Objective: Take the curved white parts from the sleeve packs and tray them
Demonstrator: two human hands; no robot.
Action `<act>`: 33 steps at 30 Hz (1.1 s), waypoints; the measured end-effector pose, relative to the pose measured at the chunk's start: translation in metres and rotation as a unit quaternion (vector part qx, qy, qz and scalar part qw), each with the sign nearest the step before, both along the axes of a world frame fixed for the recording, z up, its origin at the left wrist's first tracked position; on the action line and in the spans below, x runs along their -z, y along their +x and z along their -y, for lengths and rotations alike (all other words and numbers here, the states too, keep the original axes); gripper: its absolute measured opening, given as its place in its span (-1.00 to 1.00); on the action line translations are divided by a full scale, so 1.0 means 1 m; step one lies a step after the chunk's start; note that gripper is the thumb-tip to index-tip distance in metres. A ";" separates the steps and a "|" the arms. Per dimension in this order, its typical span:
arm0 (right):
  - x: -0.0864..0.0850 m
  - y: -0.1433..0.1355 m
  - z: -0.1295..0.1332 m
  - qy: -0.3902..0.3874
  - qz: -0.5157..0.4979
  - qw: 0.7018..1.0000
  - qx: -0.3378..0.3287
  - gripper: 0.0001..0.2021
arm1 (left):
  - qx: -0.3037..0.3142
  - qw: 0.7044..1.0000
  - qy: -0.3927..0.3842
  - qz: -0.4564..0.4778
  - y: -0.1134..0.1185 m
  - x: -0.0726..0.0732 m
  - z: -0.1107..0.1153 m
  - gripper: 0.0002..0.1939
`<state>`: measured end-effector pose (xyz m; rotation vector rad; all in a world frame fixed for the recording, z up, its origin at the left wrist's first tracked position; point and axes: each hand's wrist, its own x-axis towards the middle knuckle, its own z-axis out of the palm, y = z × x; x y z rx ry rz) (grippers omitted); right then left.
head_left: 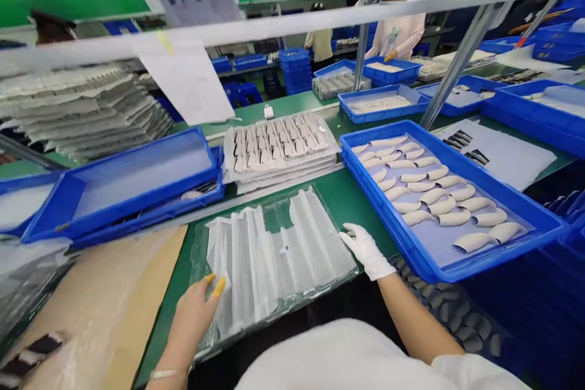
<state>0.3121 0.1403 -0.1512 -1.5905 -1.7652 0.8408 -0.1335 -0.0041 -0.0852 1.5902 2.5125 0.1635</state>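
In front of me lies a clear plastic tray [280,237], with wrinkled white translucent sheets [311,237] spread over most of it. My left hand [196,311], bare but for yellow covers on two fingertips, is at the tray's left side by the sheet edge; its fingers are apart. At the right edge is my right hand [363,248] in a white glove, fingers loosely spread and holding nothing visible. Whether either hand presses on the tray I cannot tell. To the right, a blue bin [439,274] carries several pale curved, mesh-textured pieces [452,218].
Behind the tray stand stacked trays [278,143] of similar pieces. Blue bins [137,180] and a cardboard sheet [150,280] lie left. Metal posts [461,67] and a rail [274,21] cross above the green bench. A person [397,30] works across the bench.
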 end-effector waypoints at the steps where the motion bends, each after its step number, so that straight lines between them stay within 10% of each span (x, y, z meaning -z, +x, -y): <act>1: -0.003 -0.002 0.000 0.000 0.009 1.000 -0.008 -0.54 | -0.004 1.000 -0.004 -0.004 0.012 0.001 0.000 -0.40; 8: -0.028 -0.028 0.000 0.078 0.215 0.971 -0.067 -0.77 | -0.005 1.000 0.001 -0.019 0.050 0.007 -0.002 -0.64; 17: -0.037 -0.041 -0.008 0.136 0.116 0.983 -0.046 -0.67 | -0.063 0.982 0.125 0.130 0.049 0.012 -0.003 -0.81; 24: -0.083 -0.069 -0.011 -0.013 -0.200 0.973 0.112 -0.61 | -0.149 0.887 0.294 0.323 0.030 0.001 0.003 -0.76; 33: -0.119 -0.115 -0.020 -0.008 -0.331 0.936 0.115 -0.59 | -0.287 0.754 0.368 0.462 0.003 -0.018 0.043 -0.42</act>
